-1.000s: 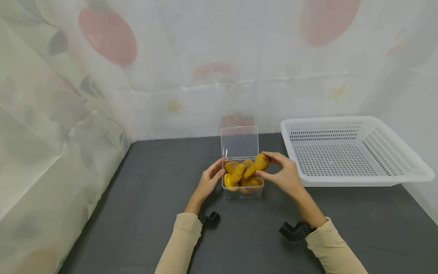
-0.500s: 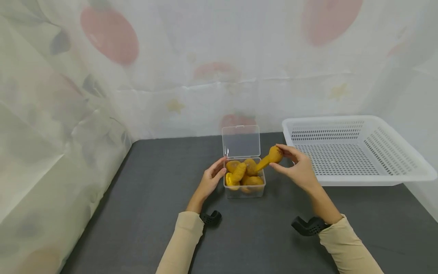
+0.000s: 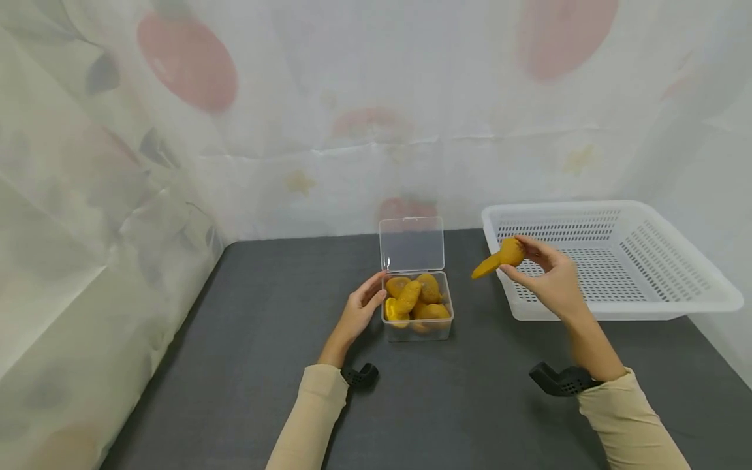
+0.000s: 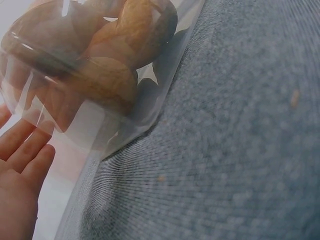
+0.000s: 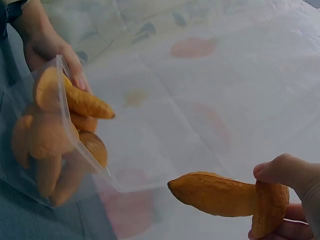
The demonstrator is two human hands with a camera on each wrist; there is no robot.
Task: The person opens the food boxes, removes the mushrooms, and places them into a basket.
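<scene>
A clear plastic box with its hinged lid raised holds several yellow-brown mushroom-shaped pieces. My left hand rests against the box's left side, fingers nearly straight; the left wrist view shows the fingertips touching the clear wall. My right hand pinches one mushroom-shaped piece by its rounded cap, above the near left rim of the white basket. Its tapered stem points left, and the right wrist view shows this held piece between thumb and fingers.
The white perforated basket stands on the right of the dark grey table. A pale patterned sheet hangs behind the table, and another covers the left side.
My right hand has lifted the held piece out of the box and carried it right, to the basket's left rim. My left hand has stayed at the box.
</scene>
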